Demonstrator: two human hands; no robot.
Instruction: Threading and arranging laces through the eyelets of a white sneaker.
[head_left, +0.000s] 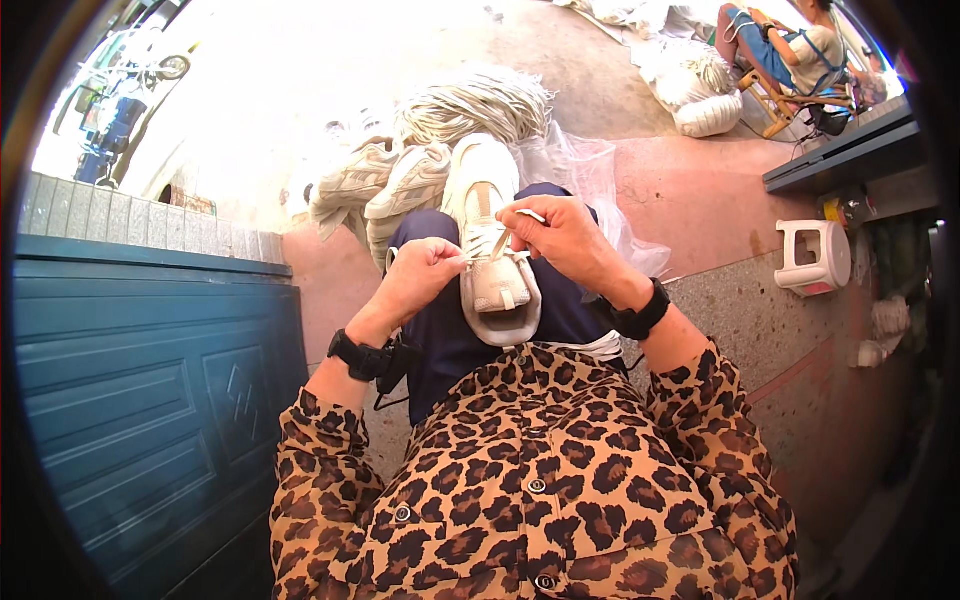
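Note:
A cream sneaker (478,185) lies on my lap, its toe pointing away from me and its tongue and heel opening toward my body. White shoelace (482,240) runs across its upper part. At the left side of the lacing, my left hand (425,275) pinches the lace between thumb and fingertips. My right hand (560,240) is closed on the lace at the other side, with a short white end showing above the fingers. Just beyond my knees lie several similar cream sneakers (405,185). Behind them is a big bundle of off-white laces (475,105).
Clear plastic sheeting (580,165) lies right of the shoes. A blue panelled door (160,390) stands close on my left. To the right are a white plastic stool (812,258) and a dark ledge (845,160). Farther off, another person (800,55) sits beside white bundles (705,90).

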